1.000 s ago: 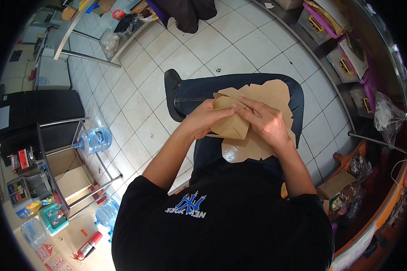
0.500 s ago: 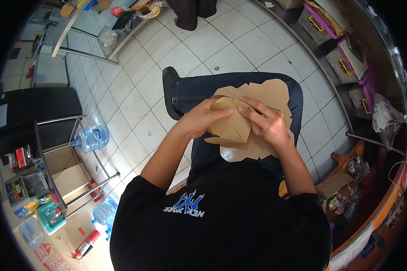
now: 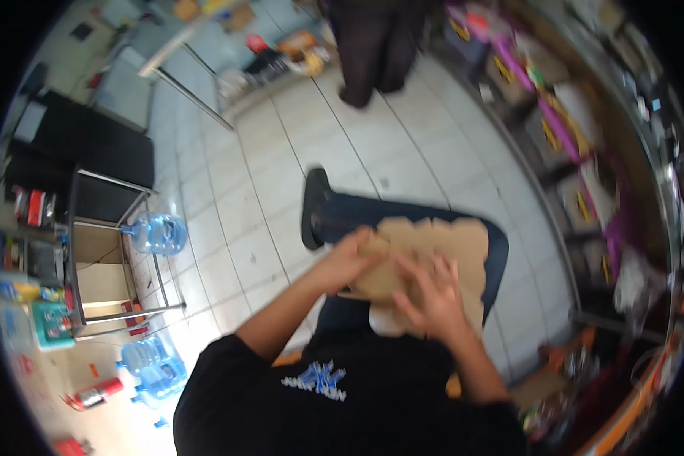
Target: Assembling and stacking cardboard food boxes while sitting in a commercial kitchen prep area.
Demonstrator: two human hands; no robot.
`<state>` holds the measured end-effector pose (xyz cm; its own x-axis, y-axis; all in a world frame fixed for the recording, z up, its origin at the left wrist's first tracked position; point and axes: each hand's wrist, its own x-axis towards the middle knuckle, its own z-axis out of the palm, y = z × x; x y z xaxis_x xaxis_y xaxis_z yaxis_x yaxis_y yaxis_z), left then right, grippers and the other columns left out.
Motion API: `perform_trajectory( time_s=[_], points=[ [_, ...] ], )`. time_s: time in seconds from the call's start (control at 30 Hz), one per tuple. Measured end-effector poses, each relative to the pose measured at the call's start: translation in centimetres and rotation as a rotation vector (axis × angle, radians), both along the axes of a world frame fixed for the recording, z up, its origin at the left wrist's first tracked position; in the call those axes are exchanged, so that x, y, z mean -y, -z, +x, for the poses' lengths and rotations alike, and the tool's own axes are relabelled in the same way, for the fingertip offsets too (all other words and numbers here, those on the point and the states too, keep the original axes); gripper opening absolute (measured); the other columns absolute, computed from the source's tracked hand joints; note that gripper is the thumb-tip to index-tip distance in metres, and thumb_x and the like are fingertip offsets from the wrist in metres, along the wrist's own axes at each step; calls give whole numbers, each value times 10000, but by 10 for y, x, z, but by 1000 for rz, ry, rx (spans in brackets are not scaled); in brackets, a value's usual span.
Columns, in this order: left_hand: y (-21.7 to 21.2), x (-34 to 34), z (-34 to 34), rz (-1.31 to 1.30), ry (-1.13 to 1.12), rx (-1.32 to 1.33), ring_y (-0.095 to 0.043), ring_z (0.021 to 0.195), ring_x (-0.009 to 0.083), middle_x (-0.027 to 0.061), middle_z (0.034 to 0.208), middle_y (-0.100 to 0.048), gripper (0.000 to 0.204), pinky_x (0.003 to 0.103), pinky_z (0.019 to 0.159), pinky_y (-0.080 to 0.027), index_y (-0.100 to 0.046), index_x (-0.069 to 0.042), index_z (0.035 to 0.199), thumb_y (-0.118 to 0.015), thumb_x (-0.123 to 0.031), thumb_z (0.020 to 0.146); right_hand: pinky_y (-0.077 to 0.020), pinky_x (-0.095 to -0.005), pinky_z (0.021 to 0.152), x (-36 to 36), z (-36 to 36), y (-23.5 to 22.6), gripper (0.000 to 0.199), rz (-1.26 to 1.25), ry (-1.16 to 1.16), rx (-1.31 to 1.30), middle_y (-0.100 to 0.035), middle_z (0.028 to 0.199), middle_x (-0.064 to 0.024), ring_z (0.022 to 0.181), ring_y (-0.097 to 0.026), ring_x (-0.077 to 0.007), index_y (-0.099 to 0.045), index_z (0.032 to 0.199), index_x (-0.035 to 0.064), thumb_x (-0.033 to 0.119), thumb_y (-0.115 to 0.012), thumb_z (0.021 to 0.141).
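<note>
On my lap lies a flat brown cardboard box blank [image 3: 463,247] with scalloped edges, perhaps more than one stacked. Above it is a partly folded cardboard box [image 3: 374,283], its panels smeared by motion. My left hand [image 3: 348,264] grips the folded box at its left side, thumb on top. Over the right part of the cardboard, my right hand [image 3: 432,298] has its fingers spread apart. Whether its fingertips touch the folded box is too blurred to tell.
Another person's dark-clothed legs [image 3: 376,53] stand ahead on the tiled floor [image 3: 296,144]. At left are a metal-framed rack [image 3: 118,182], large blue water bottles [image 3: 159,233] and a red fire extinguisher [image 3: 95,395]. A shelf with purple-edged bins [image 3: 543,114] runs along the right.
The view has shifted, so my lap and the cardboard sit lower in it. My right hand has loosened from the folded box and its fingers have spread. The other person's legs show more.
</note>
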<state>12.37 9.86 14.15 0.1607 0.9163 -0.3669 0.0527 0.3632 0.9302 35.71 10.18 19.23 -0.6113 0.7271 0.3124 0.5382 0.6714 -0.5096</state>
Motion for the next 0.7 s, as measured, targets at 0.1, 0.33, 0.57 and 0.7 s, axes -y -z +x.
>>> perform_trajectory(
  time_s=[0.1,0.33,0.57,0.7],
  points=[
    [-44,6,-30,44,195,-194,-602,920,162,82,998,-641,231,329,802,-506,-568,-34,1084,-640,-214,959,-444,-496,986,-12,-7,-75,713,-531,-359,-552,-650,1202,-245,1105,-615,-390,-564,1324,-31,570,-455,956],
    [-78,54,-115,-218,536,-1364,-692,831,387,218,879,-704,306,484,706,-536,-664,-25,1024,-578,-289,895,-524,-563,841,3,-22,-211,834,-704,-939,-1534,-687,997,-269,911,-671,-373,-678,1023,-103,622,-268,989],
    [38,205,-210,-911,676,-1220,-694,1017,351,200,1126,-702,413,457,790,-565,-700,-4,1114,-637,-331,870,-530,-283,601,-8,-31,-222,420,-164,-891,-1717,-723,913,-251,707,-668,-232,-746,947,-88,318,-640,932],
    [19,252,-179,-1189,687,-1038,-647,1126,354,146,1182,-695,445,453,918,-532,-710,-83,1154,-599,-426,894,-518,-245,520,-2,-30,-205,459,-124,-829,-1800,-711,911,-297,723,-682,-251,-736,915,-123,333,-681,919]
  ],
)
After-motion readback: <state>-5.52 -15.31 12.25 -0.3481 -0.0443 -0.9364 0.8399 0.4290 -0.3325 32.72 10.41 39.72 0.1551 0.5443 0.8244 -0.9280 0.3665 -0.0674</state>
